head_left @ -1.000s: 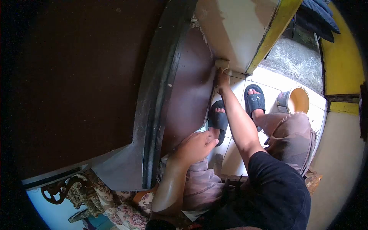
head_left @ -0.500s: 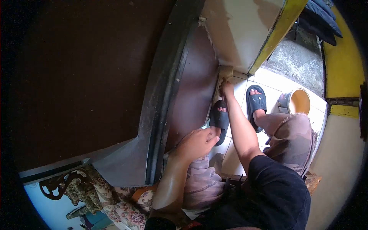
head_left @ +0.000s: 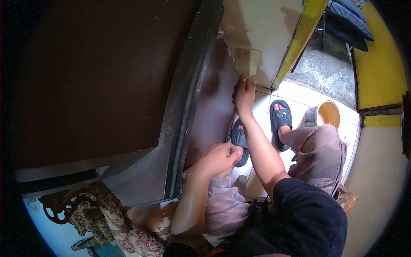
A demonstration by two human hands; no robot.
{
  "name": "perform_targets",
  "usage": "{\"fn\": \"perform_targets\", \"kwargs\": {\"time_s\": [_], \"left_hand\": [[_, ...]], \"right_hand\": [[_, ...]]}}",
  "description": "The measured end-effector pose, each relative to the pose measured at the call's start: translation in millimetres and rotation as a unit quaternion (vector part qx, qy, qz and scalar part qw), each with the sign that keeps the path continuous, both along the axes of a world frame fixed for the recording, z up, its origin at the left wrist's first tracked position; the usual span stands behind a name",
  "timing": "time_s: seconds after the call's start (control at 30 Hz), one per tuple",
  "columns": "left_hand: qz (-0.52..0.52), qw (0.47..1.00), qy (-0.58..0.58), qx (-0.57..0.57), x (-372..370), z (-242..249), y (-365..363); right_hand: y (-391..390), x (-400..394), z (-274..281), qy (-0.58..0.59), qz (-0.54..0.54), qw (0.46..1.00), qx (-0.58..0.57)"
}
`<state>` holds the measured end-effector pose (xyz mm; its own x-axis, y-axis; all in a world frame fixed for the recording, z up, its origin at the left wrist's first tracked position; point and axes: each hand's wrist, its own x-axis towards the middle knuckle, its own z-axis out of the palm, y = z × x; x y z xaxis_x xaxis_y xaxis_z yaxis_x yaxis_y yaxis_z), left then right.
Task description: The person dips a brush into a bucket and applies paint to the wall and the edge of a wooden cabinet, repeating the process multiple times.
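Observation:
My right hand (head_left: 244, 96) grips the handle of a wide, flat brush-like tool (head_left: 247, 62), whose pale end lies against the lower part of the cream wall (head_left: 265, 30), close to the corner with the brown panel (head_left: 216, 96). Nearer to me, my left hand (head_left: 218, 158) rests over my left knee with its fingers loosely apart, and nothing shows in it. Part of its underside is hidden.
A bucket (head_left: 327, 115) stands on the white tiled floor (head_left: 262, 103), beyond my sandalled foot (head_left: 281, 122). A yellow door frame (head_left: 295, 47) borders the wall. Carved, floral-covered furniture (head_left: 115, 220) is at the lower left.
My right hand has moved up and slightly left, bringing the flat tool from near the floor onto the wall. My left hand has barely moved. The view has shifted slightly.

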<state>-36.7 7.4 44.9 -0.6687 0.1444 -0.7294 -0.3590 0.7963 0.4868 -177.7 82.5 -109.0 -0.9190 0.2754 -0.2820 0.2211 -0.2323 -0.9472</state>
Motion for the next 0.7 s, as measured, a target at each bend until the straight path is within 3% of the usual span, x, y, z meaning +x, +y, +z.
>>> {"fn": "perform_targets", "kwargs": {"time_s": [0.1, 0.2, 0.27, 0.3, 0.33, 0.37, 0.4, 0.5, 0.53, 0.57, 0.6, 0.63, 0.7], "left_hand": [[0.004, 0.999, 0.026, 0.020, 0, 0, 0], [-0.016, 0.999, 0.036, -0.016, 2, -11, -3], [-0.024, 0.998, 0.055, -0.018, 3, -12, -3], [-0.029, 0.997, 0.066, -0.021, 3, -12, -2], [-0.026, 0.996, 0.080, -0.019, 2, -16, -5], [-0.024, 0.996, 0.078, -0.021, 1, -20, -5], [-0.023, 0.997, 0.074, -0.019, 1, -19, -2], [-0.046, 0.993, 0.103, -0.021, -7, -22, 12], [-0.059, 0.991, 0.120, -0.019, -10, -31, 17], [-0.072, 0.988, 0.134, -0.019, -12, -35, 24], [-0.092, 0.986, 0.142, -0.015, -14, -33, 34], [-0.110, 0.983, 0.149, -0.009, -16, -32, 45], [-0.136, 0.974, 0.182, -0.007, -15, -33, 66]], "right_hand": [[8, -14, -35, 0.027, -0.015, 0.995, 0.094], [16, -20, -126, -0.016, -0.037, 0.988, 0.147], [29, -2, -150, -0.098, -0.006, 0.987, 0.127], [33, 2, -191, -0.061, -0.009, 0.987, 0.150], [43, 8, -190, -0.054, -0.005, 0.991, 0.120], [54, 29, -120, -0.119, 0.024, 0.990, 0.077], [61, 39, -99, -0.127, 0.045, 0.987, 0.092], [88, 43, -91, -0.177, 0.136, 0.965, 0.134], [106, 33, -118, -0.213, 0.208, 0.941, 0.160], [124, 31, -106, -0.240, 0.272, 0.907, 0.215], [142, 26, -102, -0.272, 0.304, 0.892, 0.194], [162, 31, -60, -0.232, 0.354, 0.875, 0.234], [207, 10, -29, -0.270, 0.451, 0.779, 0.342]]}}
